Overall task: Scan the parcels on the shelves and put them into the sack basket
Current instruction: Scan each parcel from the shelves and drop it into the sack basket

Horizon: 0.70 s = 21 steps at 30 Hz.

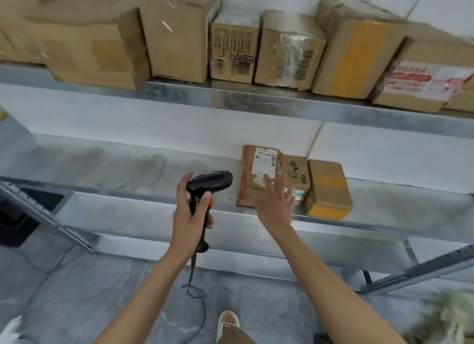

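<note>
Parcel (259, 175) at shelf (154, 202) edge; right hand (275, 202) spread above; left hand (191, 213) grips scanner (209, 182).

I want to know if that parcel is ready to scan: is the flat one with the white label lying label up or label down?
Label up. The flat parcel lies on the lower shelf with its white label showing.

Dull, streaked galvanised metal shelves (256, 102), matt brown cardboard parcels (177, 36) with glossy clear tape, a white paper label (264, 163), smooth black plastic handheld scanner (209, 182).
</note>
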Each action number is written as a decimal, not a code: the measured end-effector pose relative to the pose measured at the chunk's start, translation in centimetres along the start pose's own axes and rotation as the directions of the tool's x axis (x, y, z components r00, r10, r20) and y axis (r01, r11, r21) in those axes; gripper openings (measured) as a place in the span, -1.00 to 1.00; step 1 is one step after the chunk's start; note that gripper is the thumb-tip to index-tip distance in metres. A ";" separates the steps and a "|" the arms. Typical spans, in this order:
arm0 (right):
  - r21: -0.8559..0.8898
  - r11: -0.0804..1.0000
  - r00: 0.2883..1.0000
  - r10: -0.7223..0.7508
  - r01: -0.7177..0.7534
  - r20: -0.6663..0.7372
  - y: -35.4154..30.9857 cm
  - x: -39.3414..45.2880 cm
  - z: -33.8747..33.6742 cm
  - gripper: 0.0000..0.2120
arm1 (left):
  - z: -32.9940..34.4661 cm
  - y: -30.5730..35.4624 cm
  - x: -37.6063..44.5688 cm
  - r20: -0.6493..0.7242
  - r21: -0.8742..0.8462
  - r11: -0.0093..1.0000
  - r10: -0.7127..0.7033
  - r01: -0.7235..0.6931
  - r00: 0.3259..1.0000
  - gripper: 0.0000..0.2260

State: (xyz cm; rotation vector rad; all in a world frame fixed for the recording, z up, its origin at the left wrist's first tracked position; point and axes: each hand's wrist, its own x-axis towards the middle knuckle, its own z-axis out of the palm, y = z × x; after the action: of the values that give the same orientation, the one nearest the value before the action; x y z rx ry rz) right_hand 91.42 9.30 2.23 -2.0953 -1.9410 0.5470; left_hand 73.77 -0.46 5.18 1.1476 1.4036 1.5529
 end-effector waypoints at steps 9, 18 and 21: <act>0.048 0.997 0.993 0.062 -0.067 0.096 2.4 5.9 1.1 -0.36 | 5.0 -3.5 6.2 -0.015 0.009 0.997 -0.076 0.076 0.997 -0.57; 0.303 0.944 0.989 0.103 -0.131 0.109 2.5 6.4 2.0 -0.27 | 8.6 -7.0 9.8 -0.099 0.097 0.984 -0.139 0.149 0.985 -0.55; 0.372 0.922 0.993 0.094 -0.112 0.066 1.5 5.6 2.5 -0.25 | 9.2 -7.6 10.9 -0.088 0.204 0.966 -0.144 0.159 0.986 -0.54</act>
State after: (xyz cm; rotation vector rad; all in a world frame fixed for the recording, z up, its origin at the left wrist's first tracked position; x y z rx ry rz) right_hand 92.00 14.49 -1.28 -1.9568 -1.5967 0.9169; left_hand 78.50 13.75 -0.78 1.0858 1.6972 1.3754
